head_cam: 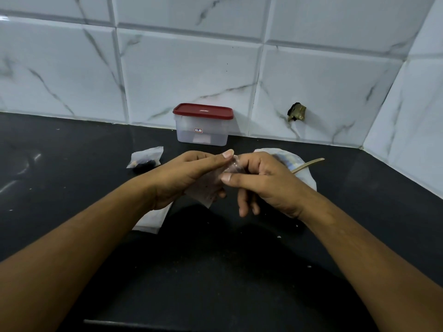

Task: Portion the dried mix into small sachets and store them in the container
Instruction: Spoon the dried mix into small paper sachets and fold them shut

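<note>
A small translucent sachet (208,188) with dark specks of dried mix hangs between my hands above the black counter. My left hand (187,178) holds it from the left, thumb along its top edge. My right hand (261,180) pinches its top right corner between thumb and forefinger. A clear plastic container (202,133) with a red lid (203,110) stands shut against the tiled wall behind. A filled sachet (146,158) lies on the counter to the left. Behind my right hand sits a larger bag of mix (297,164) with a golden spoon (309,164) sticking out.
A stack of empty white sachets (153,219) lies under my left wrist. The black counter (72,176) runs to the tiled wall behind and on the right. A broken hole (296,112) shows in a wall tile. Crumbs dot the counter.
</note>
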Action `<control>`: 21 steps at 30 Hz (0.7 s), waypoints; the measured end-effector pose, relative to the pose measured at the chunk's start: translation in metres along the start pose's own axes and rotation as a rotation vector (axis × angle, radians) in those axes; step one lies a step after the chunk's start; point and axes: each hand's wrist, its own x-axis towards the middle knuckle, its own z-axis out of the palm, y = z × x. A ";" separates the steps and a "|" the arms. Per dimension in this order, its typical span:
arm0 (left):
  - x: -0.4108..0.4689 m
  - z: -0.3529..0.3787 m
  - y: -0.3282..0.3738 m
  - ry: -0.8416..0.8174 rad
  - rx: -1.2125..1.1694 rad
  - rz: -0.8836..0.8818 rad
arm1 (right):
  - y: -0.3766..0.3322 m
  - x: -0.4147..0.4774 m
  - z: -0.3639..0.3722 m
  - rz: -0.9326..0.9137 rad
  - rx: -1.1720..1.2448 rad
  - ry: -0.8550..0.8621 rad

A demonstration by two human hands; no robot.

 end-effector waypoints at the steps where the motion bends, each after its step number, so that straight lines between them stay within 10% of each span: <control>1: 0.000 0.000 0.000 -0.005 -0.005 -0.004 | -0.001 -0.001 0.000 0.003 0.009 -0.022; 21: 0.002 0.002 -0.003 -0.065 0.024 -0.017 | -0.007 -0.003 0.006 0.095 0.128 -0.221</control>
